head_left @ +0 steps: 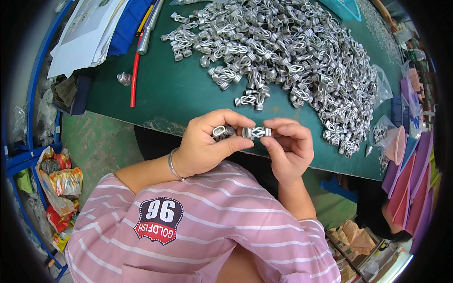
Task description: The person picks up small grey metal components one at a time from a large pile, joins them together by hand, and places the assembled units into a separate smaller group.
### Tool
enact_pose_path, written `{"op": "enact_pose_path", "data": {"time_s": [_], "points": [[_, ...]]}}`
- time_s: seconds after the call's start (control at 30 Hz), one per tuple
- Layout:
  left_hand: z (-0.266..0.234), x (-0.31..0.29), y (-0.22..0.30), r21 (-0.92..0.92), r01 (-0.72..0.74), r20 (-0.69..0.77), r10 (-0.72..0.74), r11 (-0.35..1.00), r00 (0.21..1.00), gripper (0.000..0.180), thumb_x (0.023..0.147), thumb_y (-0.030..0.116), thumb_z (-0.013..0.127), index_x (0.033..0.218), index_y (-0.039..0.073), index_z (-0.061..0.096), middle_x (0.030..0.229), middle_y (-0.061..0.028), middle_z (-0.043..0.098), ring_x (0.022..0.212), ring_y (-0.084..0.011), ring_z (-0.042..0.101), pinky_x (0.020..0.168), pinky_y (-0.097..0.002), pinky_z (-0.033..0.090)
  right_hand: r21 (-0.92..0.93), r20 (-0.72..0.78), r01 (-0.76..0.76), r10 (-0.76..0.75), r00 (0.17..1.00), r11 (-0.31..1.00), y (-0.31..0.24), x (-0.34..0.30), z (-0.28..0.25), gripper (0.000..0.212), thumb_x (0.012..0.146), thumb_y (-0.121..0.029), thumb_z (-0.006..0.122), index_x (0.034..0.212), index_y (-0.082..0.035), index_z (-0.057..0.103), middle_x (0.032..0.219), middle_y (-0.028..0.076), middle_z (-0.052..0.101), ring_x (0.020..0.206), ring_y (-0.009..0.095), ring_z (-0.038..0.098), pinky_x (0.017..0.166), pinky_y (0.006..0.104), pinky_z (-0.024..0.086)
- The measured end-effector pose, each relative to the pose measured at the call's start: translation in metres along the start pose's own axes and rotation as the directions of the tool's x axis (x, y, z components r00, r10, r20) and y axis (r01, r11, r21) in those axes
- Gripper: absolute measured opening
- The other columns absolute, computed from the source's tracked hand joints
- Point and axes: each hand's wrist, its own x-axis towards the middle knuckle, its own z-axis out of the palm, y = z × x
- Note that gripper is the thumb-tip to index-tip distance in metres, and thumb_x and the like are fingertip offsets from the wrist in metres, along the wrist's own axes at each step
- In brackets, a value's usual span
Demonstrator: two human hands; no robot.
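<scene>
Between the fingertips of both hands, just past the table's near edge, lies a small silver metal fitting (256, 132) with ribbed ends and a twisted, open middle. My left hand (204, 137) pinches its left end with thumb and forefinger. More metal fittings (220, 132) are tucked in the curled fingers of that same hand. The right end sits in the thumb and fingers of my right hand (291, 147). Beyond the hands, a big heap of like metal fittings (283, 52) covers much of the green table (174, 89). A small cluster (254, 97) lies apart at its near side.
At the left of the table are a red stick (135, 78), a silver-handled tool (145, 40), a clear knobby piece (124, 79), papers (87, 35) and a blue bin (128, 29). A turquoise tray (343, 8) stands far right. Coloured panels (410, 174) line the right side.
</scene>
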Motion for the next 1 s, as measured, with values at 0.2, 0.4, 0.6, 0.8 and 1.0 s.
{"op": "enact_pose_path", "data": {"time_s": [0.2,0.4,0.6,0.8,1.0], "points": [[0.002,-0.001,0.000,-0.408,0.434,0.089,-0.438,0.803,0.894,0.025,0.087,0.008,0.056,0.109,-0.004,0.056,0.078,-0.0115,0.062,0.047,-0.0054,0.046,0.040,-0.0173,0.035,-0.073,0.001,0.227,-0.227,0.974,0.971,-0.007,0.001,0.014,0.051,0.067,0.012,0.070,0.105,-0.004,0.040,0.098,0.018,0.058,0.077,0.017,0.059,0.066,0.0247,0.049],[-0.001,0.002,0.005,-0.701,0.460,0.201,-0.468,0.545,0.861,0.027,0.090,0.009,0.047,0.113,-0.004,0.051,0.089,-0.0137,0.061,0.068,-0.0184,0.061,0.048,-0.0245,0.048,-0.298,0.017,0.191,-0.195,0.981,0.935,-0.024,0.005,0.004,0.023,0.072,0.007,0.066,0.091,0.000,0.055,0.088,0.017,0.064,0.073,0.024,0.061,0.064,0.0313,0.048],[-0.011,-0.001,-0.011,-0.733,0.343,0.171,-0.329,0.587,0.929,0.006,0.088,0.008,0.051,0.091,0.004,0.049,0.076,-0.0044,0.047,0.058,-0.0099,0.043,0.041,-0.0207,0.033,-0.730,0.140,0.036,0.098,0.985,0.683,-0.025,0.016,-0.022,0.024,0.068,-0.002,0.070,0.090,-0.001,0.060,0.085,0.012,0.058,0.075,0.026,0.055,0.066,0.0332,0.045],[-0.004,-0.001,0.003,-0.455,0.376,0.061,-0.393,0.807,0.917,0.012,0.083,0.000,0.059,0.090,0.002,0.050,0.067,-0.0017,0.048,0.052,-0.0053,0.040,0.041,-0.0200,0.031,-0.806,0.122,0.027,0.122,0.985,0.591,-0.024,0.018,-0.019,0.030,0.065,-0.002,0.070,0.093,-0.001,0.059,0.089,0.012,0.056,0.080,0.029,0.052,0.071,0.0360,0.043],[-0.002,0.001,0.000,-0.164,0.256,0.041,-0.253,0.953,0.967,0.022,0.081,-0.001,0.061,0.102,0.000,0.054,0.072,0.0005,0.051,0.057,-0.0020,0.042,0.047,-0.0174,0.034,-0.785,0.079,-0.001,0.102,0.992,0.619,-0.018,0.010,-0.028,0.022,0.070,0.004,0.064,0.091,0.000,0.057,0.086,0.013,0.056,0.077,0.030,0.053,0.069,0.0364,0.043]]}}
